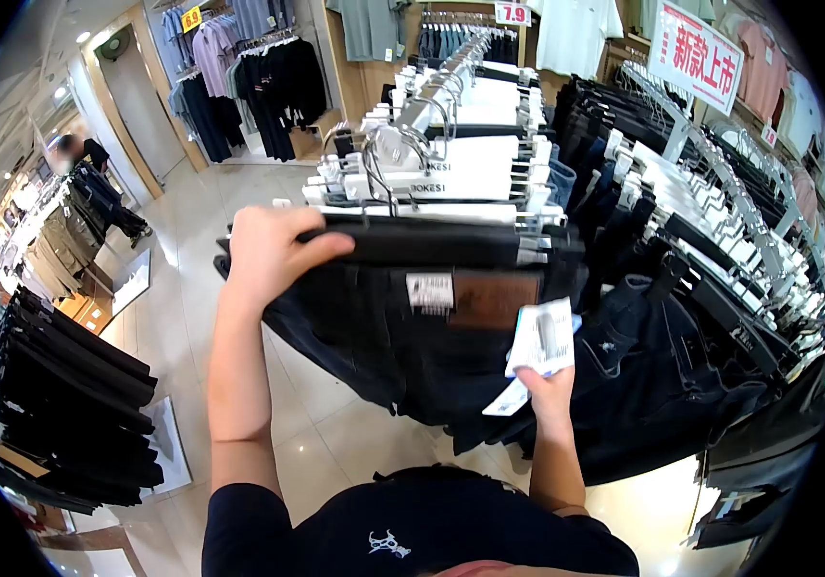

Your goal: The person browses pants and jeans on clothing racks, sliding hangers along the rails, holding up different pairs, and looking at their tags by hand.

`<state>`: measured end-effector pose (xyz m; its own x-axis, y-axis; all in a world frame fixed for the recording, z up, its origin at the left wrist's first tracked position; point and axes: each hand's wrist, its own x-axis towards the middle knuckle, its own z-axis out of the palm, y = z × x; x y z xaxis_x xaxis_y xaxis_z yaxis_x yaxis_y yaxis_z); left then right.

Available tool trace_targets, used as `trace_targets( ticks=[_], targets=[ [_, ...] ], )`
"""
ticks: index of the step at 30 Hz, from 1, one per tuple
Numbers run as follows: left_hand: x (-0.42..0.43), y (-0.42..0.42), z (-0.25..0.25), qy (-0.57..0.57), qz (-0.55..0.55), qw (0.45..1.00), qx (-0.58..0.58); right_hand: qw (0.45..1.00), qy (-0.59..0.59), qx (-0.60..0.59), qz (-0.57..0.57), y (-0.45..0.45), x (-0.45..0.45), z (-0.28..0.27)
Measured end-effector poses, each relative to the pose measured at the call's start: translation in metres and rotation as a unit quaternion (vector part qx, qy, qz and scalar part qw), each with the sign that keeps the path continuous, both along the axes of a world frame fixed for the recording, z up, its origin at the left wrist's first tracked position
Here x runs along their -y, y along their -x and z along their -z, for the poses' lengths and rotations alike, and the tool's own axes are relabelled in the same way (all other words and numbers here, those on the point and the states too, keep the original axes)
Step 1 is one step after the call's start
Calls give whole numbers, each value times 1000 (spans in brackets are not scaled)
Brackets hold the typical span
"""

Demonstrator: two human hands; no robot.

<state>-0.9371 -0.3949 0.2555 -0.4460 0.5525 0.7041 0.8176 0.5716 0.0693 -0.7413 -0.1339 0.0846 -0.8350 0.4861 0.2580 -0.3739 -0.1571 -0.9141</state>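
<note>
Black jeans (pixel 355 327) hang from a black hanger (pixel 432 246) at the front end of a rail, with a brown waistband patch (pixel 494 301) and a small white label (pixel 430 291) showing. My left hand (pixel 273 255) is closed over the hanger's left end, thumb along the front; its other fingertips are hidden behind. Lower on the right, my right hand (pixel 549 392) pinches a white paper tag (pixel 541 337) with a barcode between thumb and fingers. A second tag piece (pixel 507 398) dangles beneath that hand.
White hangers (pixel 470 173) fill the metal rail (pixel 432 106) behind the jeans. Another rack of dark jeans (pixel 662 356) stands close on the right, below a red-and-white sign (pixel 695 58). Dark trousers (pixel 76 404) hang at left. A person (pixel 95 183) stands far left.
</note>
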Motion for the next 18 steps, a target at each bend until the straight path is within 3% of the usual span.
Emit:
trace_targets(
  ticks=[4, 6, 9, 12, 18],
  targets=[
    [50, -12, 5, -27, 94, 995, -13, 995, -74, -41, -47, 2, -4, 9],
    [77, -13, 11, -41, 78, 996, -4, 988, -111, -104, -14, 12, -1, 9],
    [125, -6, 22, -57, 11, 998, -1, 948, -266, -176, 8, 25, 20, -36],
    [169, 6, 31, -93, -24, 995, 8, 846, -455, -259, 101, 41, 39, -68],
    [258, 50, 43, -86, -41, 995, 12, 691, -649, -214, 238, 91, 104, -126]
  ],
)
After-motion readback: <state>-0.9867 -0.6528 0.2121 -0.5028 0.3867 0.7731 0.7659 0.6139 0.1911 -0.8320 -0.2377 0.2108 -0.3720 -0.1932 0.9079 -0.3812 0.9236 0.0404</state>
